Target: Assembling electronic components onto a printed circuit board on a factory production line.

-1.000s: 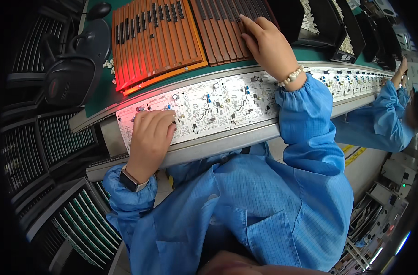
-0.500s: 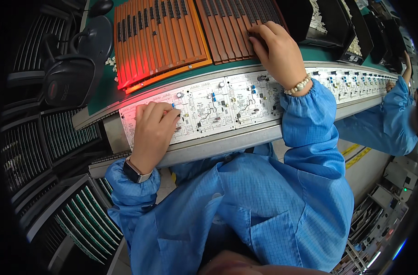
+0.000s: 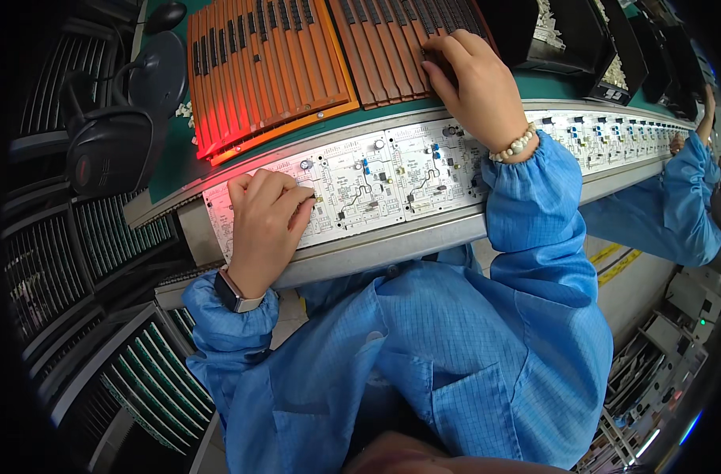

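Observation:
A row of white circuit boards (image 3: 352, 186) with small upright components lies along a metal rail. Over the leftmost board is my left hand (image 3: 267, 209), its thumb and forefinger closed together near the board's right part; whatever they pinch is hidden. My right hand (image 3: 480, 87) reaches to a brown slotted tray (image 3: 388, 67) holding rows of small black parts. Its fingers curl toward the thumb at the tray's slots, and I cannot make out what is between them. An orange slotted tray (image 3: 274, 79) with similar black parts stands left of it, lit red at its lower corner.
A black desktop scanner (image 3: 108, 154) stands at the left. Black bins (image 3: 566, 39) of pale parts are at the back right. Racks of green boards (image 3: 151, 371) fill the lower left. Another person's blue sleeve (image 3: 684, 209) shows at the right along the rail.
My left hand has shifted slightly, and its fingers now cover the blue component seen beside them before. My right hand has moved a little left at the brown tray.

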Available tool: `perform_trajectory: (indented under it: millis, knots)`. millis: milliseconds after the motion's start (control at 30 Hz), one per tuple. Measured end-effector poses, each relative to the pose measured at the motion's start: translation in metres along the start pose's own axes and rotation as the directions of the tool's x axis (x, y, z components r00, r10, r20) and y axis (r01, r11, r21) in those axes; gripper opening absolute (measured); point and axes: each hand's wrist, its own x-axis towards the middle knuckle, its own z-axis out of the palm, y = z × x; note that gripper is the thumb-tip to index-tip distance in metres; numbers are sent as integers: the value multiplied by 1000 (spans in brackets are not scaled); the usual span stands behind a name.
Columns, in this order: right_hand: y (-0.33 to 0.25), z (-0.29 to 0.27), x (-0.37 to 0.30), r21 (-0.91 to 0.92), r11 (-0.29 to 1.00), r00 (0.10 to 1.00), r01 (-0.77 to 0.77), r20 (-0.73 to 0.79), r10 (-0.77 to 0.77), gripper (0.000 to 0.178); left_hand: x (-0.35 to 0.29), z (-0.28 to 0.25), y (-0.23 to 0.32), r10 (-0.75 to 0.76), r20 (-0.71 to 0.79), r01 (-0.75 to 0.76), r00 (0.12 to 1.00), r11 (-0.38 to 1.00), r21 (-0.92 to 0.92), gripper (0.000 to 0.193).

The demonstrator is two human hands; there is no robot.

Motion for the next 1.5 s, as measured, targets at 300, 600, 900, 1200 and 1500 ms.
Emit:
perform_trajectory:
  millis: [300,600,900,1200,1500]
  knots:
    - [-2,0,0,-18,1000,1000,15,-5,-15,22,7,-3,11,104,99,-126,990,960,250,6]
    - [-3,1,-2,-22,1000,1000,13,6,-13,22,0,3,-3,28,-1,-28,1000,999,-39,7]
    - [-2,1,-1,-15,1000,1000,10,-5,-10,21,15,-2,12,136,92,-156,986,952,263,4]
    - [0,-1,-1,6,1000,999,31,15,-31,16,-12,-3,16,60,218,-106,974,973,206,22]
    - [7,-11,-5,-2,998,995,70,74,-70,12,50,-23,-43,-18,-228,-9,973,993,-116,20]
